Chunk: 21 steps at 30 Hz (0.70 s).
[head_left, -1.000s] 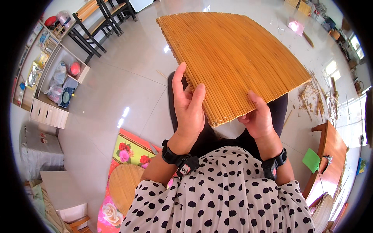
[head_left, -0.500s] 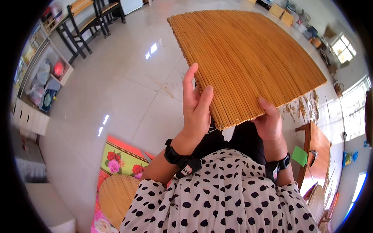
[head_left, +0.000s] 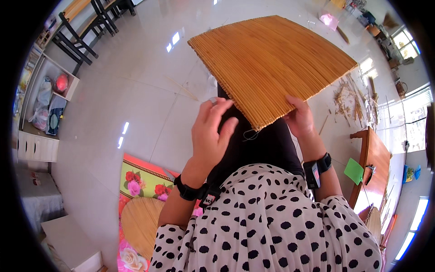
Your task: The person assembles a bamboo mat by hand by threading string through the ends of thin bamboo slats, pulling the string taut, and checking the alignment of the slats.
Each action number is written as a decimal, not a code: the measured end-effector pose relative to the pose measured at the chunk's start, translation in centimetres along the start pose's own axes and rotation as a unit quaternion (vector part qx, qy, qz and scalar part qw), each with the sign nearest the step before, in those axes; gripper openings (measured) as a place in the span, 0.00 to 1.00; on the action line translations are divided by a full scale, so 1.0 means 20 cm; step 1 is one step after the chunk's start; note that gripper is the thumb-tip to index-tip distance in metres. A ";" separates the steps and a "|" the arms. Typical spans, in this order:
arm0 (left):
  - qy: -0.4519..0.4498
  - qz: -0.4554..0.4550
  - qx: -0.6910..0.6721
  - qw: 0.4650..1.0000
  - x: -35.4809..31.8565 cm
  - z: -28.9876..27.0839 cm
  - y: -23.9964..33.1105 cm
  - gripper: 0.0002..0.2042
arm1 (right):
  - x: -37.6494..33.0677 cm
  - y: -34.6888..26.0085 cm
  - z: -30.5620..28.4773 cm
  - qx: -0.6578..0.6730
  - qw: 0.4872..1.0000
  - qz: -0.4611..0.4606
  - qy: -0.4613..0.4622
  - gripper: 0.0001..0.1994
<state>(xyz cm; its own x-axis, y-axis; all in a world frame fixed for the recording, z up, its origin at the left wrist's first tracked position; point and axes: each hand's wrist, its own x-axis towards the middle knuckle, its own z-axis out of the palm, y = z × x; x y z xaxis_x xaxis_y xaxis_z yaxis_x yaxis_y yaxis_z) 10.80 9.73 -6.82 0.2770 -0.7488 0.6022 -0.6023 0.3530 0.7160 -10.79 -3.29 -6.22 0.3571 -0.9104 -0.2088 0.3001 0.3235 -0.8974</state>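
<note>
Above pale floor tiles point(head_left: 113, 118), right hand point(head_left: 300, 119) grips bamboo mat point(head_left: 272, 59); left hand point(head_left: 210, 136) open beside it.

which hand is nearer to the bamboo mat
Right. The right hand grips the near edge of the bamboo mat from below; the left hand is open beside that edge, apparently not touching.

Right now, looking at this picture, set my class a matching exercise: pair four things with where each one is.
Things:
1. Woven tan bamboo mat
2. Green square card
3. Black wooden chairs
4. Round woven mat

Places:
A. On the brown wooden table at right
B. On the flowered floor cloth, lower left
C. Held up by the right hand
D. Upper left, on the white tiled floor

Pairs: 1-C, 2-A, 3-D, 4-B
</note>
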 end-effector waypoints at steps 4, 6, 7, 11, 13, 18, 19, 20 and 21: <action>-0.116 0.038 -0.005 0.993 0.01 0.16 -0.01 0.22 | 0.12 0.08 -0.04 0.026 1.000 0.007 -0.015 0.17; -0.121 0.030 -0.009 0.992 0.01 0.26 -0.05 0.22 | 0.17 0.10 -0.08 0.035 0.999 0.014 -0.005 0.17; -0.124 0.025 -0.011 0.992 0.01 0.30 -0.07 0.22 | 0.19 0.11 -0.10 0.034 0.999 0.022 0.008 0.17; -0.132 0.025 -0.027 0.990 0.05 0.45 -0.14 0.19 | 0.24 0.13 -0.24 0.031 0.998 0.029 0.046 0.16; -0.137 0.016 -0.033 0.990 0.06 0.51 -0.15 0.18 | 0.26 0.14 -0.29 0.043 0.995 0.049 0.073 0.16; -0.178 0.007 -0.038 0.983 0.12 0.58 -0.15 0.16 | 0.26 0.14 -0.35 0.083 0.985 0.093 0.119 0.16; -0.174 0.013 -0.034 0.984 0.13 0.59 -0.16 0.16 | 0.27 0.14 -0.34 0.094 0.983 0.098 0.127 0.16; -0.170 0.019 -0.031 0.985 0.14 0.60 -0.16 0.16 | 0.27 0.14 -0.34 0.105 0.980 0.103 0.135 0.16; -0.166 0.025 -0.027 0.985 0.15 0.61 -0.16 0.16 | 0.27 0.15 -0.36 0.115 0.978 0.107 0.134 0.16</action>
<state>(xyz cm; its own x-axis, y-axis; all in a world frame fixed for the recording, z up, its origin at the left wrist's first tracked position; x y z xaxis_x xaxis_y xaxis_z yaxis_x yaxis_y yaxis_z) 4.48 -0.41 -11.64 -0.0177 -0.8689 0.4948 -0.5660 0.4166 0.7114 -14.27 -9.04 -12.77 0.1990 -0.8399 -0.5049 0.4464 0.5363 -0.7163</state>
